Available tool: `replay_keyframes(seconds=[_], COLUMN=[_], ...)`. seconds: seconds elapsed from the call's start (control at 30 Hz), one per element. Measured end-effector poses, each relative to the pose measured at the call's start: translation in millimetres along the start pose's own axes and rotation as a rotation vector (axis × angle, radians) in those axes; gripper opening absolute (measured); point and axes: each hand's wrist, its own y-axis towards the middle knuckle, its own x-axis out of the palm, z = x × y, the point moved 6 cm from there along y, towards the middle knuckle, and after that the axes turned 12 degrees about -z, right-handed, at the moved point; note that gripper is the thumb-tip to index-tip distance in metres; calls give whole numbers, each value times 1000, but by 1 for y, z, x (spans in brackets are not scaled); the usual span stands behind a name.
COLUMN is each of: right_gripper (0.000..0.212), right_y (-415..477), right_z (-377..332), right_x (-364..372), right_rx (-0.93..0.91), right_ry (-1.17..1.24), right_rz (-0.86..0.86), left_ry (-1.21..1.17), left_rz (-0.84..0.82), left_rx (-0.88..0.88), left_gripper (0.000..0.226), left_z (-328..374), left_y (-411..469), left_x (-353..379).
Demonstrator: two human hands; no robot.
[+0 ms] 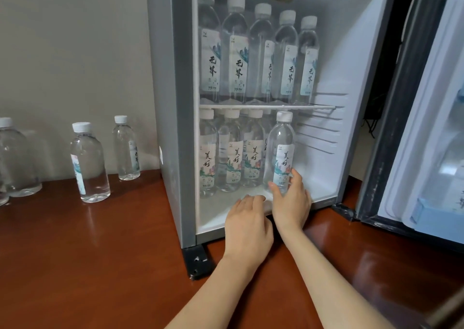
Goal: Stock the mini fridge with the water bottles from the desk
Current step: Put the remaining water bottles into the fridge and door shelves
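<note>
My right hand (291,203) grips the base of the clear white-capped plastic water bottle (281,148), fingers curled; my left hand (247,220) lies flat, fingers straight, inside the grey mini fridge (175,102).

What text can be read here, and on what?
"无界": labels of the upper-shelf bottles.
"美好": labels of the lower-shelf bottles and the held bottle in the right hand.
Small print on all labels: too small to read.
Labels of the desk bottles: turned away or blurred, unreadable.
</note>
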Motion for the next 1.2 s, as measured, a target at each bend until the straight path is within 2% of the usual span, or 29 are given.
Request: replay_keyframes(seconds=[0.3, 0.63, 0.83, 0.97, 1.2], right_gripper=[56, 51, 56, 62, 54], right_y=[14, 40, 46, 46, 41], right_z=[16, 7, 9, 10, 9], right_x=[-10, 6, 20, 19, 20], right_rx=[90, 101, 58, 55, 35], right_ry=[-32, -131, -136, -225, -245], right_rz=[73, -118, -253, -253, -236], left_ry=[0, 29, 41, 34, 9], left_rz=[-33, -7, -28, -35, -58], left_rx=[31, 15, 0, 0, 4], left_gripper=[33, 31, 30, 30, 30], left_z=[3, 2, 2, 2, 0], left_y=[-1, 0, 2, 1, 0], left_x=[3, 5, 7, 7, 8])
